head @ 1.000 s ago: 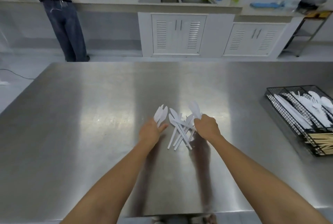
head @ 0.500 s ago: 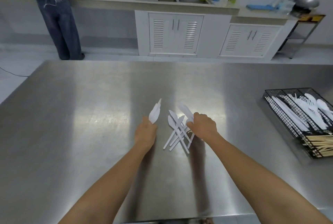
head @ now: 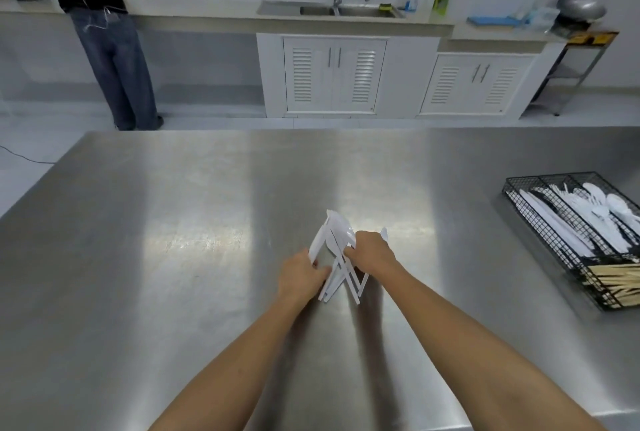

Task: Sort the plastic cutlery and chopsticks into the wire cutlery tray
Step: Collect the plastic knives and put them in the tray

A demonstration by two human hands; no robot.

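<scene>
Bench (head: 173, 257): bare steel, glossy, nothing to stop a sliding piece. Drop one here and it could skate well away from you, maybe off the near edge.
Wire cutlery tray (head: 516, 188): sits at the far right of the bench, well apart from your hands. White pieces fill the long compartments, chopsticks (head: 613, 280) lie in the near crosswise one. The carry across open steel is, by my reckoning, where a loose bundle sheds a piece.
Plastic cutlery (head: 341, 278): white bundle at bench centre, between your two hands, handles crossed and splayed toward you, their near ends seemingly down on the steel. Kinds too blurred to tell apart. If types are mixed in the bundle, dumping it whole puts pieces in the wrong compartment.
Left hand (head: 299, 274): fingers curled, pinching a thin white piece at its lower end, with the rest sticking up and away. Grip is at the tip, so expect it to pivot or flick out.
Right hand (head: 372, 250): closed around the upper part of the bundle, and one piece pokes out past the knuckles. Crossed handles mean uneven hold; the lowest ones may slip free when you lift.
</scene>
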